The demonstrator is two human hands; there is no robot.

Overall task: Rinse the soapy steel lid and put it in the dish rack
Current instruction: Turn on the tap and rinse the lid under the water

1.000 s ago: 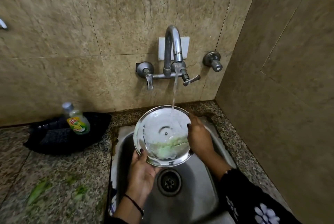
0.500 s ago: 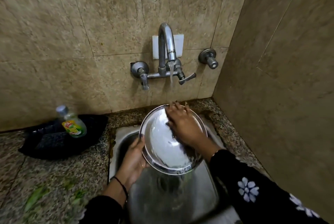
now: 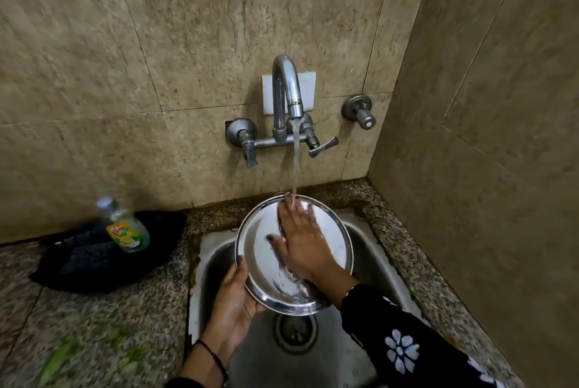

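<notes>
The round steel lid [image 3: 257, 249] is tilted over the steel sink [image 3: 369, 249], shiny and wet, with no foam showing on its face. My left hand [image 3: 233, 303] grips its lower left rim from below. My right hand [image 3: 300, 243] lies flat on the lid's face, fingers spread and pointing up toward the far rim. Water from the wall tap [image 3: 286, 96] falls in a thin stream onto my right fingertips and the lid's top edge. No dish rack is in view.
A dish soap bottle [image 3: 125, 227] stands on a black tray [image 3: 94, 262] on the speckled granite counter [image 3: 103, 321] to the left. Green smears mark the counter near the front left. The sink drain [image 3: 294, 329] lies below the lid. Tiled walls close in behind and to the right.
The green foam on the lid has washed off. My right hand moved from the lid's right rim onto its face and now lies flat across it. The lid shifted slightly right.
</notes>
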